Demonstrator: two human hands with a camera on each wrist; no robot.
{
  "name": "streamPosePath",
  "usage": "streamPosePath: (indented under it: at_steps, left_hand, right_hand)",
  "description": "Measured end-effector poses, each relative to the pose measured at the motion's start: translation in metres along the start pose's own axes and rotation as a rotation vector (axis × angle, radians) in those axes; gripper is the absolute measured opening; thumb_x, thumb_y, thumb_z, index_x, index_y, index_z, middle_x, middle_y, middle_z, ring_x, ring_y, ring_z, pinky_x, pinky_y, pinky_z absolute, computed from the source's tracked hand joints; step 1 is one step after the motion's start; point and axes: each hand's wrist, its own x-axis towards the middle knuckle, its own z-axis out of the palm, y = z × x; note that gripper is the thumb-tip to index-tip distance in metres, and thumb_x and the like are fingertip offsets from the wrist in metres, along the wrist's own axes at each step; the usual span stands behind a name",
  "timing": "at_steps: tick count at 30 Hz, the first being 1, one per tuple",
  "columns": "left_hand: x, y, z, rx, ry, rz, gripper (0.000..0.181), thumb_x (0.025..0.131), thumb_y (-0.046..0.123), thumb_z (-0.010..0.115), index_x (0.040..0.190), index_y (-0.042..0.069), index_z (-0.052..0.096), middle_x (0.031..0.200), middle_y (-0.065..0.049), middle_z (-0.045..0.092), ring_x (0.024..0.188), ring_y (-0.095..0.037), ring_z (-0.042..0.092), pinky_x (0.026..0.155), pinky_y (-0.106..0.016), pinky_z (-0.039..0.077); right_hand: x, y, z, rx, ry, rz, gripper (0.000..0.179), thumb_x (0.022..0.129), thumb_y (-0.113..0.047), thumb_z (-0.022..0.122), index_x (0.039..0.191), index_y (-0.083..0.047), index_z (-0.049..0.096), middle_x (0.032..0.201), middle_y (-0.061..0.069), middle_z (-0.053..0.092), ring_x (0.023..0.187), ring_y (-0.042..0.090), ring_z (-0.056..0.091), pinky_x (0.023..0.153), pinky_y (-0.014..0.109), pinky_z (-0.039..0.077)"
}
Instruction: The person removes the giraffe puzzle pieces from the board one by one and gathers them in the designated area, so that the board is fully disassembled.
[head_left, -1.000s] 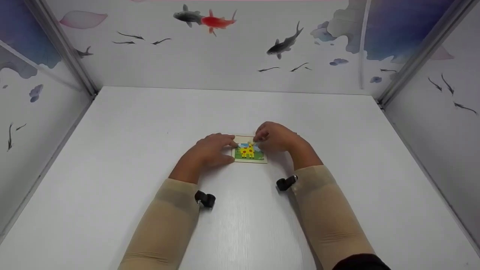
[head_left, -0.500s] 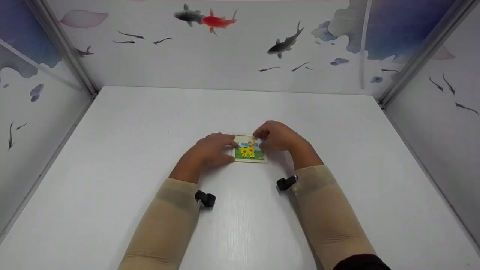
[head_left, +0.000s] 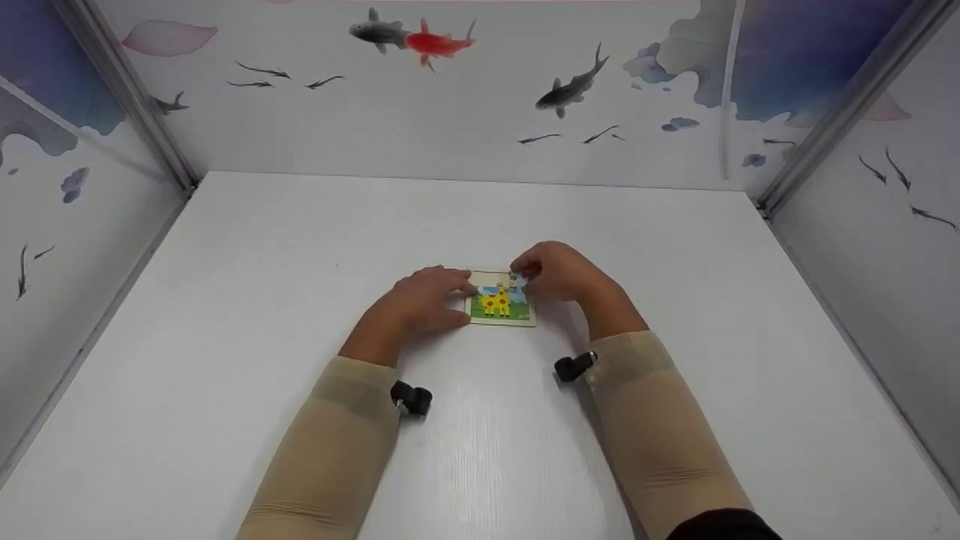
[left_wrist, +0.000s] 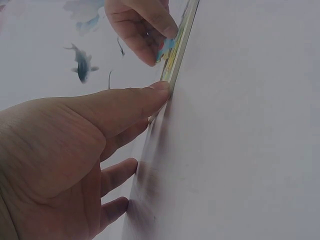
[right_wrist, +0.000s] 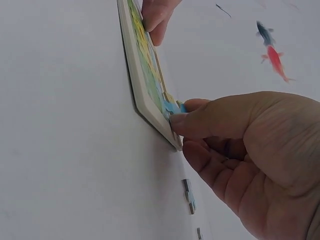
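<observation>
A small jigsaw puzzle point(head_left: 504, 307) in a pale wooden tray lies flat on the table, its picture a yellow giraffe on green grass. Its upper strip shows bare wood. My left hand point(head_left: 424, 301) rests at the tray's left side, with thumb and index finger touching the edge and the other fingers extended. At the upper right corner, my right hand point(head_left: 559, 274) pinches a blue puzzle piece point(right_wrist: 173, 107) between thumb and index finger, tilted against the tray in the right wrist view. The fingers partly hide that piece.
Two loose puzzle pieces, one nearer point(right_wrist: 189, 196) and one at the frame's bottom point(right_wrist: 199, 233), lie on the table beyond the tray in the right wrist view. The white table point(head_left: 480, 450) is bounded by fish-printed walls point(head_left: 480, 112).
My right hand has shifted slightly at the tray's upper right corner, and more of the blue piece shows there. The left hand keeps its place.
</observation>
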Motion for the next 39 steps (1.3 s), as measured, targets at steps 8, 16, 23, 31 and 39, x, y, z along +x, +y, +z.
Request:
streamPosePath:
  at_steps: [8, 16, 23, 31, 39]
  left_hand:
    - [0.000, 0.002, -0.001, 0.010, -0.012, -0.017, 0.051, 0.101, 0.036, 0.069, 0.152, 0.032, 0.061, 0.174, 0.012, 0.037, 0.168, -0.023, 0.022, 0.137, -0.058, 0.018]
    - [0.000, 0.000, 0.000, 0.012, -0.009, 0.013, 0.050, 0.103, 0.035, 0.069, 0.151, 0.030, 0.061, 0.174, 0.009, 0.037, 0.169, -0.025, 0.021, 0.136, -0.058, 0.019]
    - [-0.001, -0.001, 0.000, 0.008, -0.005, 0.010, 0.050, 0.103, 0.035, 0.069, 0.152, 0.031, 0.060, 0.175, 0.010, 0.037, 0.169, -0.025, 0.021, 0.136, -0.059, 0.019]
    - [-0.002, 0.002, -0.001, 0.008, -0.003, 0.006, 0.050, 0.103, 0.036, 0.069, 0.152, 0.030, 0.061, 0.175, 0.010, 0.037, 0.168, -0.025, 0.021, 0.136, -0.058, 0.019]
    - [-0.004, 0.003, -0.002, 0.010, 0.001, 0.007, 0.050, 0.102, 0.035, 0.069, 0.152, 0.029, 0.061, 0.175, 0.009, 0.037, 0.168, -0.025, 0.022, 0.136, -0.058, 0.020]
  right_hand:
    - [0.002, 0.009, -0.010, 0.006, 0.052, -0.011, 0.039, 0.096, -0.010, 0.074, 0.133, -0.022, 0.075, 0.123, 0.003, 0.065, 0.115, 0.026, 0.057, 0.103, 0.041, 0.056]
    - [-0.010, 0.029, -0.037, 0.040, 0.098, 0.002, 0.041, 0.097, -0.018, 0.076, 0.137, -0.023, 0.073, 0.127, 0.005, 0.064, 0.118, 0.026, 0.055, 0.098, 0.039, 0.055]
    - [-0.022, 0.060, -0.057, 0.064, 0.111, 0.061, 0.041, 0.100, -0.022, 0.074, 0.141, -0.025, 0.071, 0.137, 0.005, 0.063, 0.126, 0.028, 0.055, 0.104, 0.046, 0.056]
    - [-0.035, 0.096, -0.072, 0.042, 0.126, 0.090, 0.041, 0.103, -0.024, 0.069, 0.143, -0.022, 0.068, 0.142, 0.010, 0.062, 0.130, 0.031, 0.054, 0.107, 0.050, 0.053]
    - [-0.042, 0.117, -0.079, 0.053, 0.119, 0.169, 0.043, 0.104, -0.025, 0.068, 0.146, -0.024, 0.066, 0.145, 0.012, 0.060, 0.131, 0.032, 0.053, 0.110, 0.051, 0.052]
